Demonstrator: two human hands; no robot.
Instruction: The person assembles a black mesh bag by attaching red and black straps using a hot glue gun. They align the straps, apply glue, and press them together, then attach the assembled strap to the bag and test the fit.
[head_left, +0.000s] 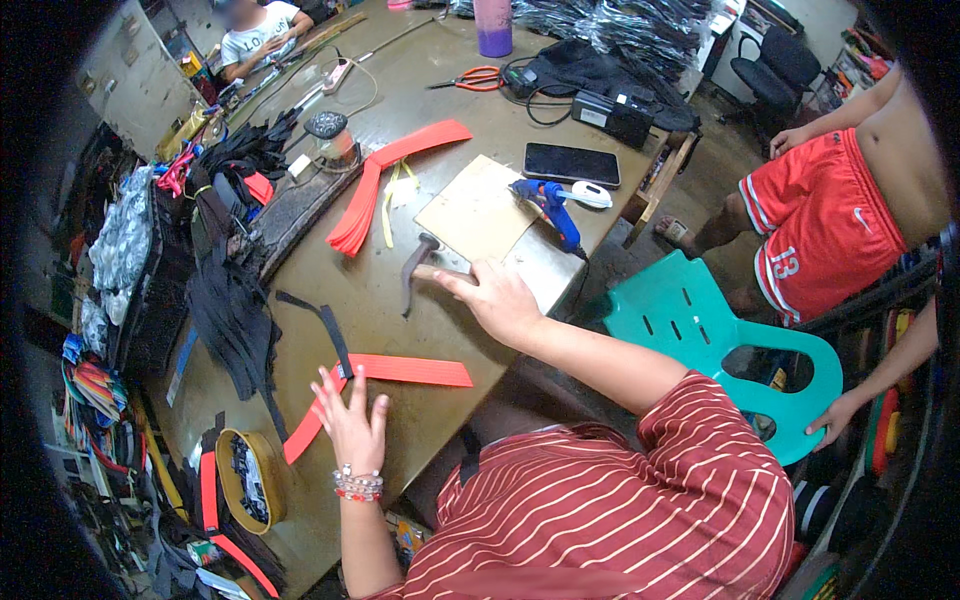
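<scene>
My right hand [503,302] is wrapped around the wooden handle of a hammer [411,272], its dark metal head hanging over or resting on the table [410,335]; I can't tell which. My left hand [355,425], fingers spread and pinching nothing I can make out, lies over the bend of a red-orange strip [420,370]; I can't tell how firmly it presses. That strip sits near the table's edge in front of me, with a black strap [331,328] running up and away from its bend. Beyond the hammer lie a bent stack of similar strips [370,185], a pale board [470,210], a blue glue gun [548,205] and a dark phone [571,165]. Off to my left are heaped black straps [235,310] and, nearer me, a yellow container [229,478] of small dark pieces. Farther out are orange-handled pliers [479,78] and a purple tumbler [494,30]. On my right, another person's hand [835,418] holds a teal chair [690,320], near someone in red shorts [825,220].
</scene>
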